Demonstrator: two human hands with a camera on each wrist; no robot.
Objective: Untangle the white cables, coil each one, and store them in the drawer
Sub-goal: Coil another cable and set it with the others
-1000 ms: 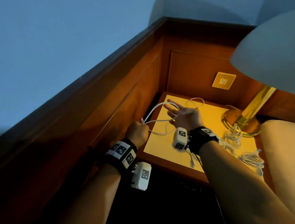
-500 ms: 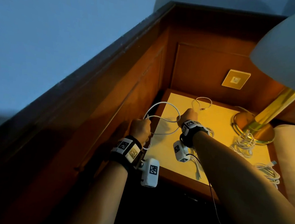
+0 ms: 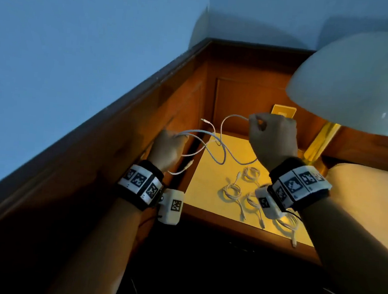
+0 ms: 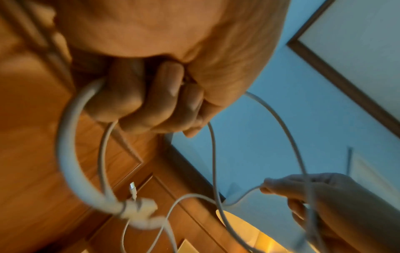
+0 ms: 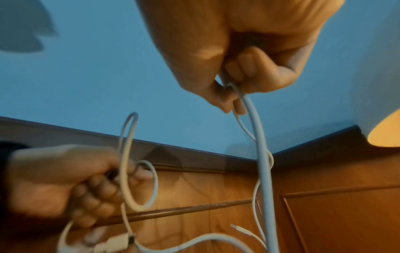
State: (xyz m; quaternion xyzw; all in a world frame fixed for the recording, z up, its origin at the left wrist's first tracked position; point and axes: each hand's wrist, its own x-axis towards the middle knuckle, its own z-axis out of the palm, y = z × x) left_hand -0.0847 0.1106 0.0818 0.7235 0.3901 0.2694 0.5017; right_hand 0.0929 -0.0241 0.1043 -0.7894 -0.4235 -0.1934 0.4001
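A white cable (image 3: 214, 146) loops between both hands, left hand (image 3: 168, 149) and right hand (image 3: 272, 139) each gripping it.

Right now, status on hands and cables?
Left hand grips cable loops; right hand pinches a strand, both raised. Cable slack between them, strands crossing. Four coiled cables on nightstand, not in drawer. Nothing blocking.

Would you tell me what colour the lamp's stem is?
Shiny gold or brass; the lamp stem shows best in the head view, below the white shade.
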